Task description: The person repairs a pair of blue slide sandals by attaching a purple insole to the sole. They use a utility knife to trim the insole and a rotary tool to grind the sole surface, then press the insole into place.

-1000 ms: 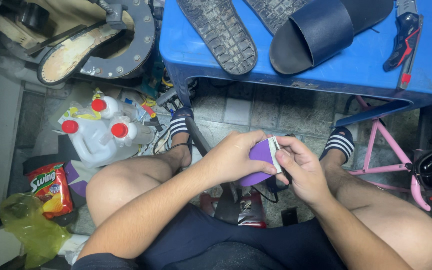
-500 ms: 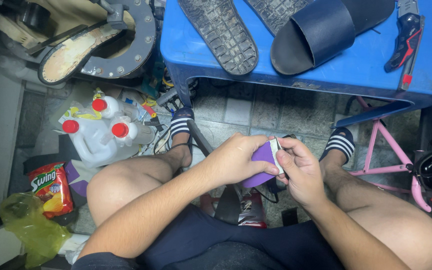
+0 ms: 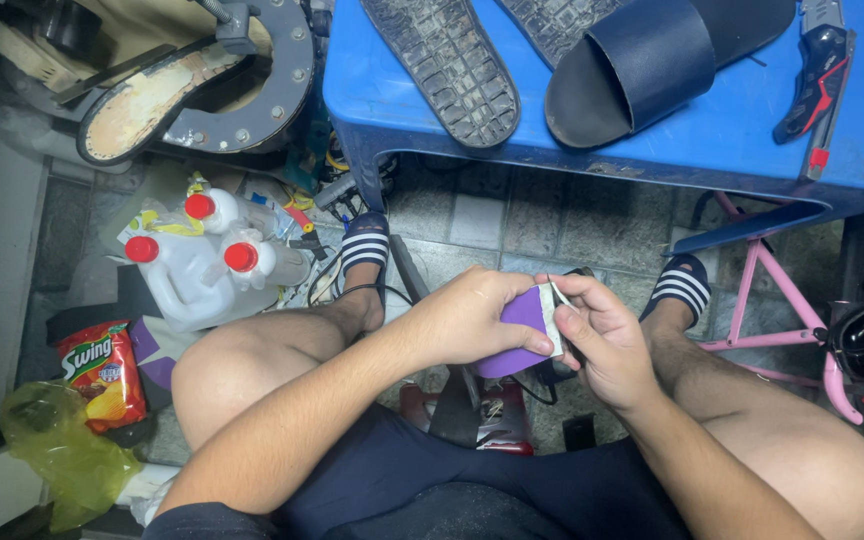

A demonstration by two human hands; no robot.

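Observation:
I sit with both hands together above my knees. My left hand (image 3: 467, 318) wraps around a small purple block (image 3: 522, 312) and grips it. My right hand (image 3: 600, 335) pinches a thin white piece (image 3: 552, 318) against the right end of that block. Most of the block is hidden by my fingers. Ahead of my hands stands a blue table (image 3: 372, 90) with a dark slide sandal (image 3: 642, 65) and a detached black sole (image 3: 442, 65) lying on it.
A red-and-black utility knife (image 3: 817, 70) lies on the table's right side. White jugs with red caps (image 3: 202, 260) stand on the floor at left, near a red snack bag (image 3: 102, 370) and a yellow plastic bag (image 3: 57, 455). A pink frame (image 3: 767, 290) stands at right.

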